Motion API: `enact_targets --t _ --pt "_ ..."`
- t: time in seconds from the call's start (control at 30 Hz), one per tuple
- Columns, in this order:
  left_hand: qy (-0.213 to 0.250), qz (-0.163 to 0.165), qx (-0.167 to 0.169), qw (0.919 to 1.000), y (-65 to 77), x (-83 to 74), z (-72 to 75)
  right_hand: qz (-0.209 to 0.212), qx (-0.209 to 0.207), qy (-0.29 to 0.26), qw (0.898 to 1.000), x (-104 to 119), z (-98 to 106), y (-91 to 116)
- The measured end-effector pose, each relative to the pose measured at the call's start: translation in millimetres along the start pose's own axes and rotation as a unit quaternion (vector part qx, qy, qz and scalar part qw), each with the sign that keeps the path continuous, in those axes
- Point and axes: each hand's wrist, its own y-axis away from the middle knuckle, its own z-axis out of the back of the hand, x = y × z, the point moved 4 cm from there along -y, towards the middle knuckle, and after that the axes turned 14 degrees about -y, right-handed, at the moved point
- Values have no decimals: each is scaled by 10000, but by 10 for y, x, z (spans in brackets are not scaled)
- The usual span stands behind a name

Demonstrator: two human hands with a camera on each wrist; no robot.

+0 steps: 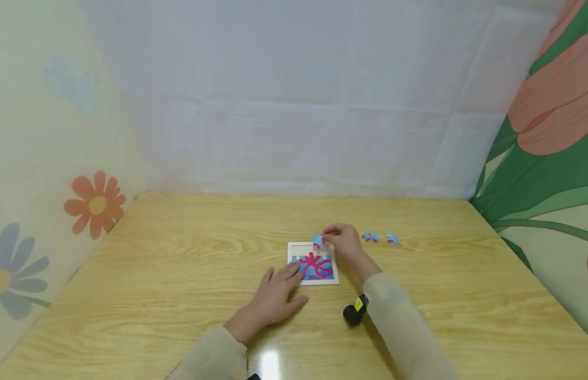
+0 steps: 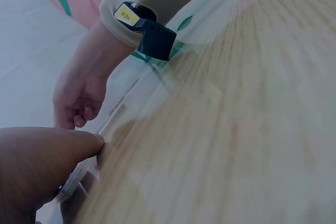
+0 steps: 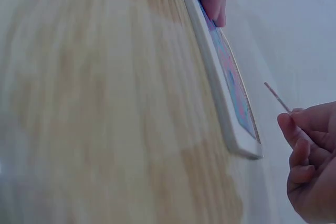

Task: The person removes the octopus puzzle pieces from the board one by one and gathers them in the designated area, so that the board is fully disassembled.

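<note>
Pinching a small blue-and-pink jigsaw piece [image 1: 318,240] between thumb and fingertip, the right hand [image 1: 345,244] has its remaining fingers curled in toward the palm. The right wrist view shows the piece edge-on and thin, raised clear of the jigsaw tray. From the head view, it appears over the tray's far edge, right of the middle.

The left hand [image 1: 275,298] lies with its fingers stretched out and slightly apart, the thumb spread away from them. Its fingertips rest on the lower left part of the white-rimmed jigsaw tray [image 1: 317,283], and nothing is gripped there.

Inside the tray, joined pieces form a partial picture [image 1: 326,268], a deep pink branching shape on blue and purple, filling the near part. Along the far part, the tray's pale base shows.

To the right of the tray, beyond the right hand, two loose jigsaw pieces [image 1: 371,237] in blue and pink lie side by side, slightly apart, on the wood-grain counter [image 1: 180,264]. Pale sleeves [image 1: 403,322] cover both forearms, and a black wrist camera [image 1: 354,315] sits at the right cuff.

Behind the counter hangs a creased white cloth [image 1: 294,105]; a painted orange flower [image 1: 97,205] decorates the left wall.
</note>
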Motion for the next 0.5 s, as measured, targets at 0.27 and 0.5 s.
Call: enact_targets --t 0.27,0.5 --pt "41 -6 -6 10000 -4 -4 4 -96 -434 214 9988 74 161 -2" --pt "75 0 13 10000 2 -9 2 25 -399 -175 9990 -295 398 -288"
